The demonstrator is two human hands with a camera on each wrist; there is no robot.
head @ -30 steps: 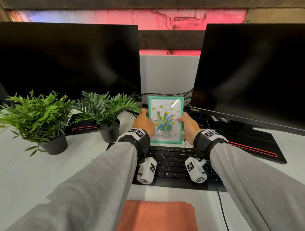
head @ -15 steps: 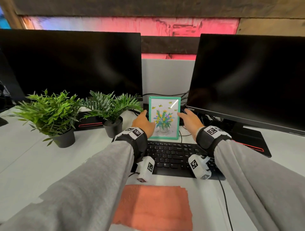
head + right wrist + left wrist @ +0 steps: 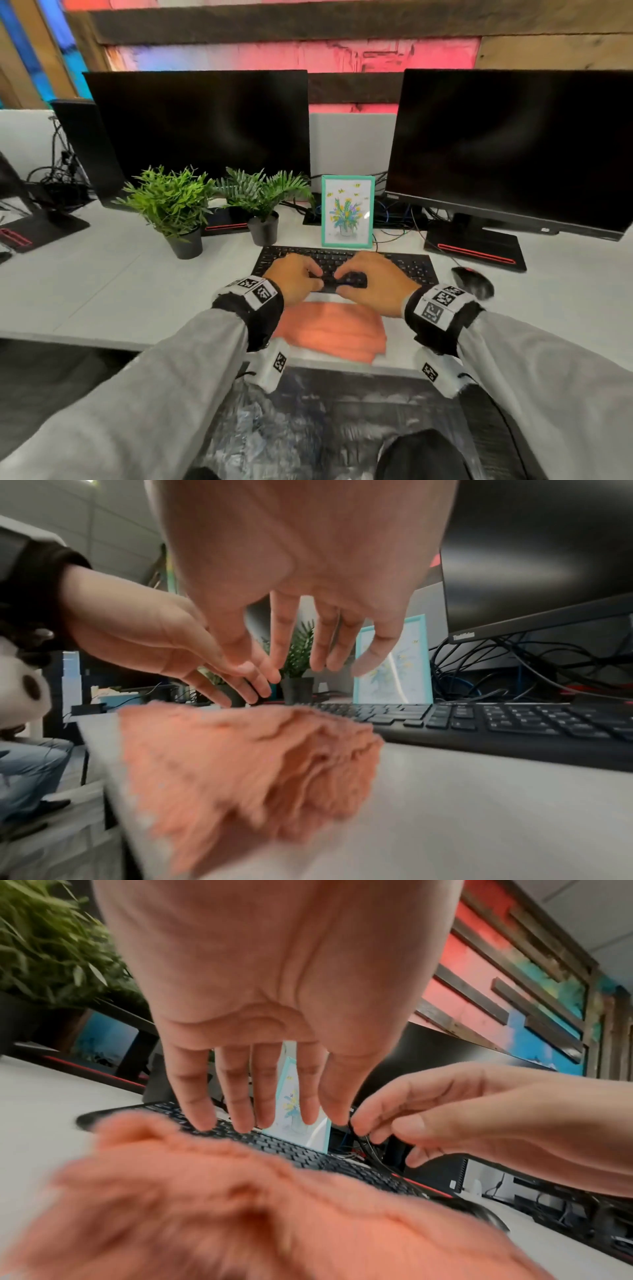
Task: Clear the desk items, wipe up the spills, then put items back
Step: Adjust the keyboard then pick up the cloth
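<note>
The teal picture frame (image 3: 347, 211) with a flower drawing stands upright on the white desk (image 3: 102, 284), behind the black keyboard (image 3: 404, 265) and between the two monitors. My left hand (image 3: 301, 278) and right hand (image 3: 366, 281) hover side by side over the keyboard's near edge. Their fingers are loosely bent and hold nothing. An orange cloth (image 3: 329, 329) lies crumpled just under my wrists at the desk's front edge. The left wrist view shows my left fingers (image 3: 240, 1118) hanging above the keys (image 3: 308, 1153). The right wrist view shows the cloth (image 3: 257, 764) and the frame (image 3: 411, 674).
Two potted plants (image 3: 171, 205) (image 3: 263, 198) stand left of the frame, in front of the left monitor (image 3: 205, 126). The right monitor (image 3: 513, 144) has a black base with a red stripe (image 3: 476, 248). A black mouse (image 3: 472, 281) lies right of the keyboard. Cables (image 3: 394, 212) tangle behind the frame.
Both hands have let go of the picture frame and drawn back toward me over the keyboard. The frame now stands alone. The view has pulled back from the desk.
</note>
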